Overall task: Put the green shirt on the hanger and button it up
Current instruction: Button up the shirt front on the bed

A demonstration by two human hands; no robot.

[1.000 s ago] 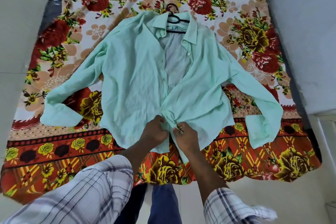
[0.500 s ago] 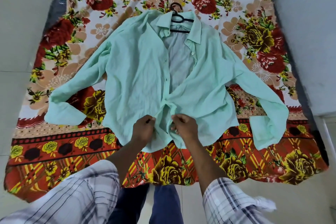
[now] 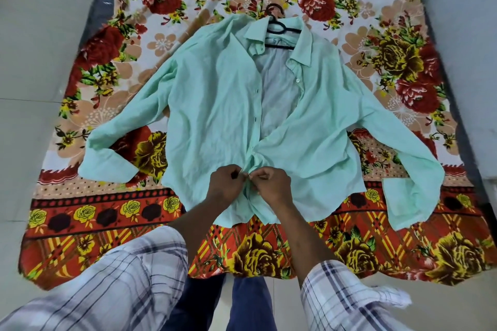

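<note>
The mint green shirt (image 3: 215, 105) lies front up on a flowered sheet, sleeves spread to both sides. A black hanger (image 3: 281, 28) sits inside its collar, hook pointing away from me. The upper front hangs apart and shows the pale lining; the two front edges meet low down. There my left hand (image 3: 224, 187) pinches the left front edge and my right hand (image 3: 271, 187) pinches the right front edge, fingertips almost touching over the placket. The button between them is hidden by my fingers.
The flowered sheet (image 3: 88, 217) covers a mattress on a pale tiled floor (image 3: 35, 35). A grey wall (image 3: 462, 35) runs along the right side. My checked sleeves and dark trousers fill the bottom of the view.
Both hands have moved up the shirt front from the hem area and come closer together. The lower front edges are now drawn together under my fingers.
</note>
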